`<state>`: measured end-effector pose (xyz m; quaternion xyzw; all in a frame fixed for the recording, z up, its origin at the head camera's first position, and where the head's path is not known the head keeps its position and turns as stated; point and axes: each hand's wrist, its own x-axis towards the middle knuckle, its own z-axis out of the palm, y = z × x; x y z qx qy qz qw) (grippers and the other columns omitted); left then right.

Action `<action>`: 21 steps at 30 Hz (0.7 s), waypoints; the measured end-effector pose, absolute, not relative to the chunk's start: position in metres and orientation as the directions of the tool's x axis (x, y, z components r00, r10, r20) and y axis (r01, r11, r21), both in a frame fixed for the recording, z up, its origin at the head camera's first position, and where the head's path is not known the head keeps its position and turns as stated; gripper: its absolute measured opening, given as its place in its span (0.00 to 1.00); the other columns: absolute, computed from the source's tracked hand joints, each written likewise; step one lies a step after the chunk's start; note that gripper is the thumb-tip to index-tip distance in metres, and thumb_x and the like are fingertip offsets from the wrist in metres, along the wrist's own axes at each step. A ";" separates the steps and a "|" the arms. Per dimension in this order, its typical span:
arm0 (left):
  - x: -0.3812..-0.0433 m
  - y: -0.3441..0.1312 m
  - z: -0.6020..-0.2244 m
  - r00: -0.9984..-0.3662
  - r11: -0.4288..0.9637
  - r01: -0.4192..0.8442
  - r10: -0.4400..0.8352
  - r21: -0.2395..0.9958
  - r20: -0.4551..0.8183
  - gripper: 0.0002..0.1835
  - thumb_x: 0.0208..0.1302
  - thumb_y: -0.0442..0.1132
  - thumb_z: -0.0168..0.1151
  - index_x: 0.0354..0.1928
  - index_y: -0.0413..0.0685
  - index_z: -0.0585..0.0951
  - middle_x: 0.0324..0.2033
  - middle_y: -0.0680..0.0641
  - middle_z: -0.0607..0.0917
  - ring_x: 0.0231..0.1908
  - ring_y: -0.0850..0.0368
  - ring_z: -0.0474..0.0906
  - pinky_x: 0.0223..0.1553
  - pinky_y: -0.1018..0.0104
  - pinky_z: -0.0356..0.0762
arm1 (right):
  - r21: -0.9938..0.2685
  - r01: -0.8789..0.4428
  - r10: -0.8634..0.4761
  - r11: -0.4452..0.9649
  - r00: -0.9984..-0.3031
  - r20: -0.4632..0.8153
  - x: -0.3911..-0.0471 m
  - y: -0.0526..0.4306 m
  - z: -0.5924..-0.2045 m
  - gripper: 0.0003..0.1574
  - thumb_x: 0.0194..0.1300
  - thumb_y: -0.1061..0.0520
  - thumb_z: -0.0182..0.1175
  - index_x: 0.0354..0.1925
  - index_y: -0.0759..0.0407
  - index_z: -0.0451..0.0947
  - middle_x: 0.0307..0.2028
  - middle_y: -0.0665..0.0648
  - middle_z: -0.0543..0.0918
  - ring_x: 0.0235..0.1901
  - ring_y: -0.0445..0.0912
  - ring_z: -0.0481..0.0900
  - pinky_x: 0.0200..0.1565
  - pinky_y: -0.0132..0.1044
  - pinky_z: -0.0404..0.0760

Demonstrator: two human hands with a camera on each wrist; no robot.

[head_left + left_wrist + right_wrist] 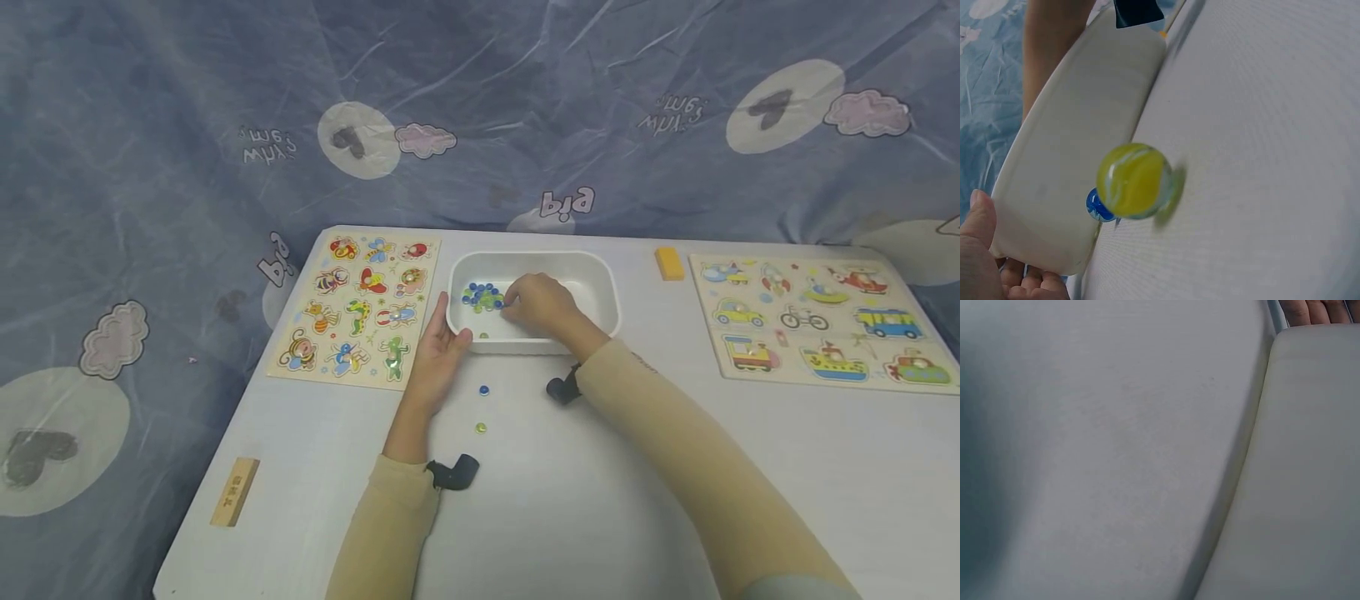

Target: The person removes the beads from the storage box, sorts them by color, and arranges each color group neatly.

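Observation:
A white plastic tray (pixel 540 347) stands at the back middle of the table. My left hand (pixel 435 362) grips its left end, with the thumb at the rim and the fingers round the outside corner in the left wrist view. Inside, blue and yellow-green glass marbles (pixel 480 293) lie bunched at the left. My right hand (pixel 543 304) reaches in, fingers bent down, fingertips right at a blue marble; I cannot tell whether it pinches one. In front of the tray, a blue marble (pixel 483 390) and a yellow-green marble (pixel 481 428) lie on the table, one behind the other.
An insect puzzle board (pixel 408 375) lies left of the tray, and a vehicle puzzle board (pixel 708 312) at the right. Beside the latter is an orange block (pixel 669 264). A wooden block (pixel 235 492) with printed characters sits near the left edge. Blue printed cloth (pixel 480 108) hangs behind the table.

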<state>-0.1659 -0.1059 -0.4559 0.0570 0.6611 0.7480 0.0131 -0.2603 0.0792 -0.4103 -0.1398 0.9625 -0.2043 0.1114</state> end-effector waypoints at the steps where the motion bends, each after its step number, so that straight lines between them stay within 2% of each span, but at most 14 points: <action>1: -0.166 -0.106 -0.456 -0.993 -0.124 0.056 0.096 0.991 0.068 0.40 0.68 0.34 0.53 0.75 0.53 0.44 0.75 0.56 0.44 0.75 0.57 0.41 0.75 0.61 0.48 | -0.423 -0.224 -0.314 0.878 -0.936 -0.157 -0.260 0.079 -0.410 0.16 0.58 0.48 0.65 0.43 0.53 0.84 0.49 0.55 0.84 0.53 0.52 0.78 0.59 0.50 0.75; 6: -0.165 -0.105 -0.456 -0.992 -0.118 0.066 0.099 0.991 0.078 0.40 0.68 0.34 0.53 0.75 0.52 0.43 0.75 0.55 0.44 0.75 0.54 0.41 0.74 0.61 0.48 | -0.417 -0.257 -0.328 0.872 -0.939 -0.107 -0.256 0.082 -0.407 0.16 0.58 0.47 0.65 0.43 0.52 0.84 0.47 0.54 0.85 0.51 0.51 0.79 0.55 0.49 0.78; 12: -0.164 -0.105 -0.454 -0.993 -0.097 0.056 0.097 0.994 0.066 0.40 0.68 0.37 0.53 0.75 0.57 0.44 0.74 0.59 0.45 0.75 0.56 0.42 0.74 0.65 0.49 | -0.433 -0.328 -0.362 0.839 -0.932 0.006 -0.238 0.090 -0.395 0.16 0.61 0.43 0.62 0.45 0.47 0.83 0.41 0.51 0.85 0.41 0.47 0.80 0.44 0.44 0.81; 17: -0.163 -0.105 -0.452 -0.993 -0.099 0.056 0.097 0.994 0.065 0.40 0.68 0.35 0.53 0.75 0.56 0.44 0.75 0.58 0.45 0.75 0.56 0.42 0.74 0.64 0.50 | -0.481 -0.399 -0.389 0.781 -0.913 0.127 -0.209 0.096 -0.378 0.15 0.61 0.44 0.62 0.44 0.46 0.84 0.30 0.51 0.83 0.32 0.45 0.75 0.33 0.37 0.76; 21: -0.162 -0.104 -0.452 -0.993 -0.090 0.060 0.094 0.994 0.068 0.40 0.69 0.36 0.53 0.75 0.56 0.44 0.75 0.58 0.46 0.74 0.57 0.42 0.74 0.64 0.50 | -0.529 -0.419 -0.391 0.738 -0.904 0.172 -0.181 0.100 -0.372 0.14 0.59 0.45 0.65 0.42 0.47 0.85 0.20 0.49 0.74 0.23 0.43 0.66 0.24 0.32 0.66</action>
